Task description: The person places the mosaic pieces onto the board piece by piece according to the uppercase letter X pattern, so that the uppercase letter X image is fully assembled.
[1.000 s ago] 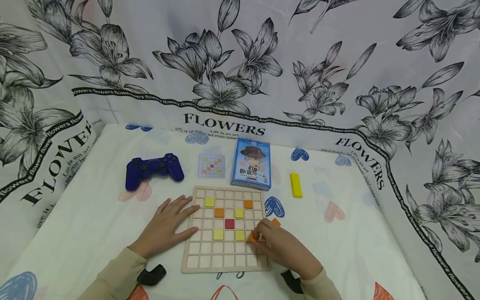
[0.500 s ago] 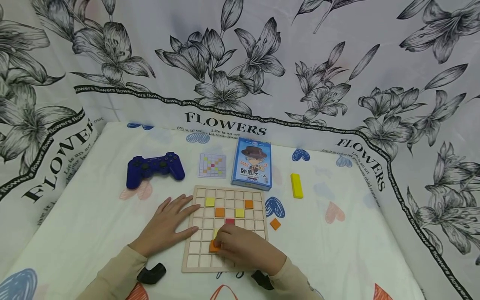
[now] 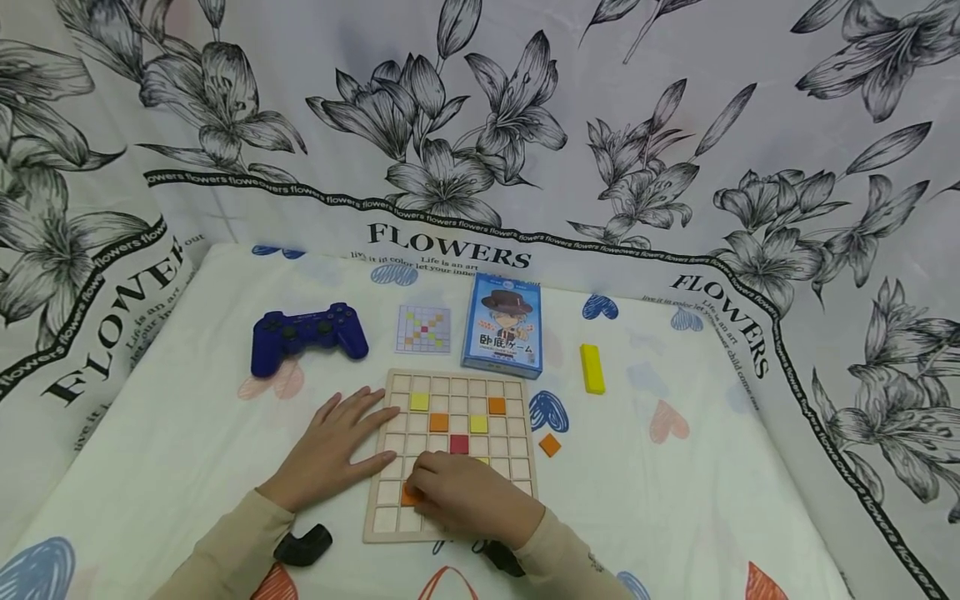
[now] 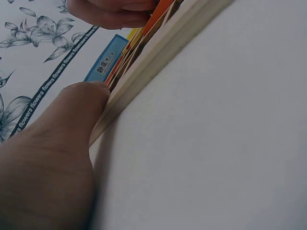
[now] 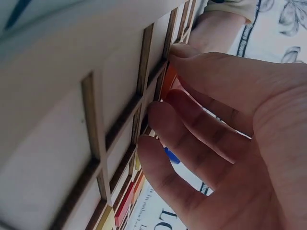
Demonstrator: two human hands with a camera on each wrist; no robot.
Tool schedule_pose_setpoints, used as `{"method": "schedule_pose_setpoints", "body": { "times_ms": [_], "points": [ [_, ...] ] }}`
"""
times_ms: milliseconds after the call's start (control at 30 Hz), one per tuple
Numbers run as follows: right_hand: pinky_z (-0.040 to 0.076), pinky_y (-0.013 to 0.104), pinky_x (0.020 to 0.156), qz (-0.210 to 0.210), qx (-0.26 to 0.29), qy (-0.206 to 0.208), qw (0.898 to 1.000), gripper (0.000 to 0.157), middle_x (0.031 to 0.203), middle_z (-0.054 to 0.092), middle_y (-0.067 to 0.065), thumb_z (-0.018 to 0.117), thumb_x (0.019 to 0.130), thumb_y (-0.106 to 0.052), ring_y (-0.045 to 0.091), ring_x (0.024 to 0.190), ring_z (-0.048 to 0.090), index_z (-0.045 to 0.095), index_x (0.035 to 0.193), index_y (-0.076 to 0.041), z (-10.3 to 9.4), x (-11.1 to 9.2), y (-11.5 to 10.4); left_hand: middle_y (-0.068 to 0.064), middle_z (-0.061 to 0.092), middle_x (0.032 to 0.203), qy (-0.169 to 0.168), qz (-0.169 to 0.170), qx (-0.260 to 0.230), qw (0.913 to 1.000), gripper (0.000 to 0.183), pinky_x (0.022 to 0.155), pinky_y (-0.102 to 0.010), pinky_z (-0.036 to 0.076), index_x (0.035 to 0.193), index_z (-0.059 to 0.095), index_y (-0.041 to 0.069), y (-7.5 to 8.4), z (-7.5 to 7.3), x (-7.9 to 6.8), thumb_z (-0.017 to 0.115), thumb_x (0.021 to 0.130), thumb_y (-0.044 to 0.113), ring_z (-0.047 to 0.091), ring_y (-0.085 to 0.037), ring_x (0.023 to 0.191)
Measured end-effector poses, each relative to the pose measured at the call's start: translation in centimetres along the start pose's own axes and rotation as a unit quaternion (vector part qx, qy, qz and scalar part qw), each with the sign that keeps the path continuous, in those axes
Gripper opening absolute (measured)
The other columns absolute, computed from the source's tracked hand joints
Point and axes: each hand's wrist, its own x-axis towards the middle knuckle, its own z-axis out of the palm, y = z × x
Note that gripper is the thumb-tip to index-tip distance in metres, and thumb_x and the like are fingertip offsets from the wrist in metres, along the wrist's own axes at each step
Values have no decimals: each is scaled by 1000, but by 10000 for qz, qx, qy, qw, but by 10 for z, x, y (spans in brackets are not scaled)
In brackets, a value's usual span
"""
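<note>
A wooden grid board (image 3: 517, 389) lies in the middle of the bed-like cloth, with yellow, orange and red square tiles in some cells. My right hand (image 3: 476, 496) pinches an orange tile (image 3: 409, 495) at a cell in the lower left part of the board; in the right wrist view that tile (image 5: 169, 81) shows beyond the thumb and fingers. This hand hides several cells. Along the board's left edge my left hand (image 3: 337, 454) lies with fingers spread, its thumb and fingertips on the frame. A red tile (image 3: 459, 444) sits near the board's centre.
Behind the board are a blue game controller (image 3: 309, 337), a small pattern card (image 3: 423, 329) and a blue box (image 3: 502, 327). To the right lie a loose orange tile (image 3: 550, 445) and a yellow bar (image 3: 592, 369). A black curved object (image 3: 303, 546) rests near the left sleeve.
My right hand has carried the orange tile leftward across the board, from its right side to the lower left cells. My left hand has stayed in place.
</note>
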Motion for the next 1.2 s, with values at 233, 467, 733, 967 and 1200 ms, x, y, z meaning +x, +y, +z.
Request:
{"method": "schedule_pose_setpoints", "body": {
  "times_ms": [233, 467, 733, 967, 1200],
  "points": [
    [48, 8, 81, 194, 181, 111, 9996, 17, 104, 57, -9, 59, 96, -29, -1, 86, 54, 64, 109, -19, 1, 0, -1, -5, 37, 152, 43, 44, 3, 10000, 64, 116, -52, 14, 142, 47, 27, 1, -2, 1, 58, 88, 59, 27, -29, 142],
    [47, 8, 83, 315, 354, 39, 9989, 18, 105, 56, -10, 60, 96, -30, -1, 87, 53, 63, 110, -20, 1, 0, -1, -5, 37, 152, 12, 47, 30, 10000, 64, 116, -52, 14, 142, 47, 27, 2, -1, 2, 57, 88, 60, 27, -29, 142],
    [48, 11, 84, 515, 601, 10, 9969, 20, 107, 56, -10, 55, 98, -30, 0, 89, 53, 60, 114, -20, -5, -8, 6, -5, 37, 151, 36, 13, 24, 10000, 64, 116, -51, 14, 141, 47, 27, 1, -1, 0, 56, 88, 60, 28, -29, 142],
    [51, 16, 83, 1245, 518, 195, 9907, 17, 104, 60, -7, 62, 95, -25, 5, 89, 56, 64, 109, -16, -19, -39, 33, -6, 37, 152, 65, 18, 49, 10000, 64, 117, -50, 13, 142, 47, 27, -1, 1, -1, 55, 88, 61, 28, -29, 142],
    [55, 22, 74, 2045, 223, 420, 9777, 23, 100, 60, -2, 71, 88, -17, 7, 81, 55, 63, 108, -11, -26, -83, 69, -5, 37, 152, 112, 76, 94, 9999, 64, 117, -49, 13, 142, 46, 28, -3, 4, 0, 54, 89, 61, 28, -29, 142]
  ]
}}
